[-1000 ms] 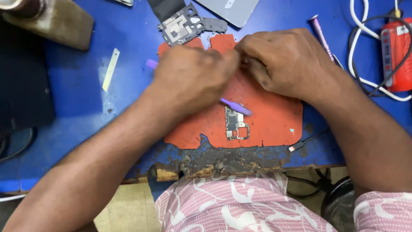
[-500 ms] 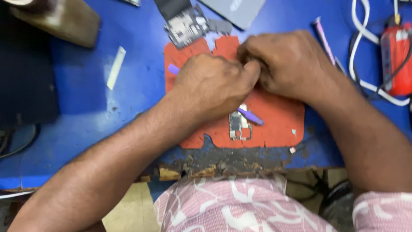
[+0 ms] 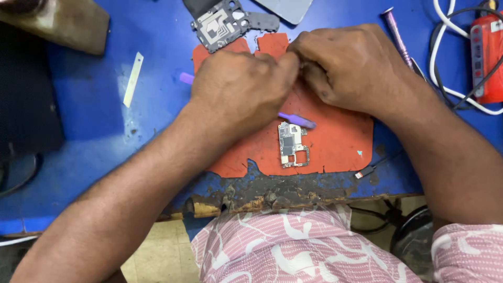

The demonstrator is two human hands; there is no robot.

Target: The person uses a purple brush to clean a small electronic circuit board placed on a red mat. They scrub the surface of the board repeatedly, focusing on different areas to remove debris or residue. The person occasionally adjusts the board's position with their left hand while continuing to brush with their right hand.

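Observation:
My left hand (image 3: 238,89) and my right hand (image 3: 351,65) meet fingertip to fingertip over the top of an orange work mat (image 3: 340,139). Both have their fingers curled tight, and whatever is pinched between them is hidden. A purple plastic pry tool (image 3: 298,120) runs across under my left palm. One end sticks out at the left, and the tip lies just above a small bare circuit board (image 3: 292,144) that rests on the mat.
A grey phone inner frame (image 3: 222,23) lies above the mat, and a purple screwdriver (image 3: 395,31) to the right. A red device (image 3: 487,52) with white and black cables sits at far right. A pale strip (image 3: 133,78) lies on the blue bench (image 3: 105,120). The bench's worn front edge (image 3: 262,196) is near me.
My left hand shifted right and then back left, and the purple tool moved with it. My right hand stayed over the top of the mat. The circuit board stayed on the mat.

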